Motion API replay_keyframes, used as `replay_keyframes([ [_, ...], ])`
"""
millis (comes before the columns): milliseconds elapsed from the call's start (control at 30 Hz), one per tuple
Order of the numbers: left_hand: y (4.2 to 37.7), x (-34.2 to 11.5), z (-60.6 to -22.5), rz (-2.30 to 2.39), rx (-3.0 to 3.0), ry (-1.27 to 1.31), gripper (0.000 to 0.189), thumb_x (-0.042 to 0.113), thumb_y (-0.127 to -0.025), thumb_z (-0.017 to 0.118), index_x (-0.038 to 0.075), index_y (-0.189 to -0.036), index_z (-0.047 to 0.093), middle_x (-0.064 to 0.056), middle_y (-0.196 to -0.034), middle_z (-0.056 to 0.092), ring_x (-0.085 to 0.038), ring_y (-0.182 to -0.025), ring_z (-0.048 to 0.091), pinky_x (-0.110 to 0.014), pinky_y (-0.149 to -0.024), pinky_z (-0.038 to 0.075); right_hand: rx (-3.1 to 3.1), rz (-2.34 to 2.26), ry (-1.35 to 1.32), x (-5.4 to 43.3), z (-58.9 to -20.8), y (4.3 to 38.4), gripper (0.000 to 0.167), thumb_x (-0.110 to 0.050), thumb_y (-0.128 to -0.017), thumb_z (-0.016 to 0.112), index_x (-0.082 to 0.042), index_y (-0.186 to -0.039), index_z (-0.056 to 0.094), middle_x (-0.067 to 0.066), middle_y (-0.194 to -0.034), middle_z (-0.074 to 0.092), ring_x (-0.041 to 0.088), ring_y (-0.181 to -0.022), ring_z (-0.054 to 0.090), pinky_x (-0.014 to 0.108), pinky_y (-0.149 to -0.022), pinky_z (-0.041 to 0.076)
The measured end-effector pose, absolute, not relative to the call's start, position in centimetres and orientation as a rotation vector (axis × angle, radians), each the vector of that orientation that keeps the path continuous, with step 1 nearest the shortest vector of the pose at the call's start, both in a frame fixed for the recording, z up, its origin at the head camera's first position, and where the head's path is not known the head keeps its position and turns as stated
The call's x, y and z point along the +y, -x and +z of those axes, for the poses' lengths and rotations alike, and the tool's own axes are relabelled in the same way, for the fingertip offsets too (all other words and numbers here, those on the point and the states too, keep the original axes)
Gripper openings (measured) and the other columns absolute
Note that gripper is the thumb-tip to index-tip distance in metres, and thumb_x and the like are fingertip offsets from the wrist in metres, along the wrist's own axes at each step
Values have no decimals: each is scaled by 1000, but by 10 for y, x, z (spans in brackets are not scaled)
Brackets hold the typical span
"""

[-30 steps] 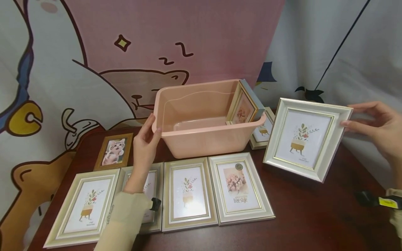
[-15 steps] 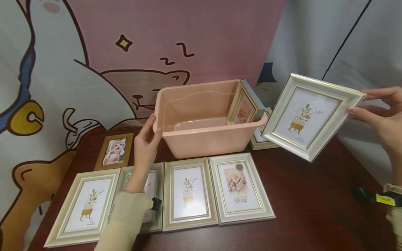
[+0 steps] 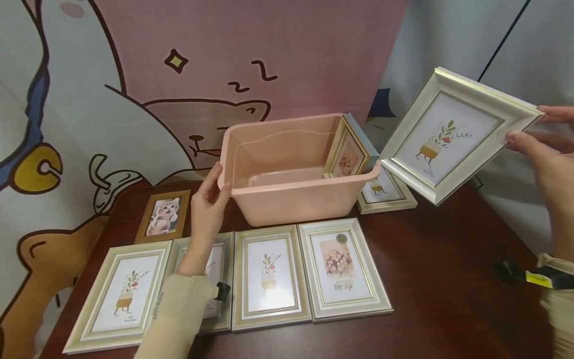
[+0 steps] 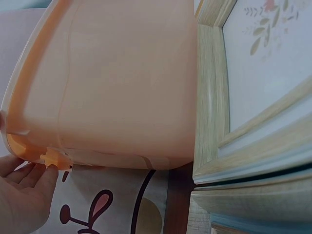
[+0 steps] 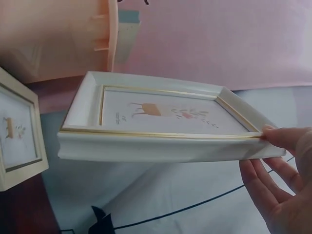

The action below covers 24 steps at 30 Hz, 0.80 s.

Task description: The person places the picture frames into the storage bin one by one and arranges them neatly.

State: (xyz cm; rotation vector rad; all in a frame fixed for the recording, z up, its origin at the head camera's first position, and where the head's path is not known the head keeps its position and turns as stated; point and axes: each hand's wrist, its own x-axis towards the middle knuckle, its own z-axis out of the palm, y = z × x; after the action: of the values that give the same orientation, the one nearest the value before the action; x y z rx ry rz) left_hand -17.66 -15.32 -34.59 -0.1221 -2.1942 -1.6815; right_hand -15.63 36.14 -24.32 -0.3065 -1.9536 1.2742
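My left hand (image 3: 208, 207) grips the left end of a pink plastic bin (image 3: 300, 202), thumb on the front of the rim and fingers round its outer side. In the left wrist view the fingers (image 4: 46, 183) curl at the bin's rim. At the far right, my right hand (image 3: 549, 169) pinches a white picture frame (image 3: 417, 182) with gold trim by its upper right corner. This frame hangs tilted above the table, right of the bin. Inside the bin, frames stand on edge against the right wall, the front one a flower picture frame (image 3: 347, 157).
Along the front of the dark red table (image 3: 441, 299) lies a row of several picture frames (image 3: 271, 279). A small brown frame with a cat picture (image 3: 163, 219) lies behind them at left. Another frame (image 3: 385, 204) lies right of the bin. A printed curtain (image 3: 309, 55) hangs behind.
My right hand has lifted the white picture frame up and to the right, tilting it further. More of the frame lying beside the bin now shows. My left hand stays on the bin.
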Motion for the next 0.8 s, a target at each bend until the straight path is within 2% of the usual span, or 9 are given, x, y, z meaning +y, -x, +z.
replay_keyframes([
  [100,176,-153,-346,-1688,-2188,122,50,16,-100,60,15,-149,48,2,-158,43,-17,-145,42,-28,-113,42,-1948,1247,336,353,-236,156,43,-10,-87,75,-24,-127,67,-22,-113,64,-14,-83,61,0,-73,43],
  [233,176,-154,-345,-1696,-2183,117,50,15,-100,59,14,-148,48,1,-158,43,-18,-145,42,-28,-113,42,-1919,1267,326,347,-226,157,42,-14,-86,76,-24,-126,67,-21,-114,66,-14,-84,62,1,-66,41],
  [400,177,-154,-345,-1721,-2166,132,50,13,-99,60,12,-148,49,-1,-157,43,-17,-146,42,-29,-114,42,-1874,1301,279,341,-217,161,42,-17,-87,76,-24,-127,65,-14,-119,67,-8,-90,65,3,-63,40],
  [567,178,-154,-344,-1751,-2151,139,50,11,-99,60,11,-148,48,-1,-157,43,-17,-145,42,-30,-114,43,-1848,1292,259,333,-206,166,42,-20,-88,75,-23,-128,64,-12,-124,67,-6,-95,66,7,-78,48],
  [800,177,-155,-344,-1775,-2145,151,51,12,-99,59,10,-149,47,-3,-158,42,-16,-146,41,-29,-115,41,-1792,1354,221,320,-192,169,42,-15,-88,74,-22,-128,63,-9,-126,66,-1,-103,67,13,-94,51],
])
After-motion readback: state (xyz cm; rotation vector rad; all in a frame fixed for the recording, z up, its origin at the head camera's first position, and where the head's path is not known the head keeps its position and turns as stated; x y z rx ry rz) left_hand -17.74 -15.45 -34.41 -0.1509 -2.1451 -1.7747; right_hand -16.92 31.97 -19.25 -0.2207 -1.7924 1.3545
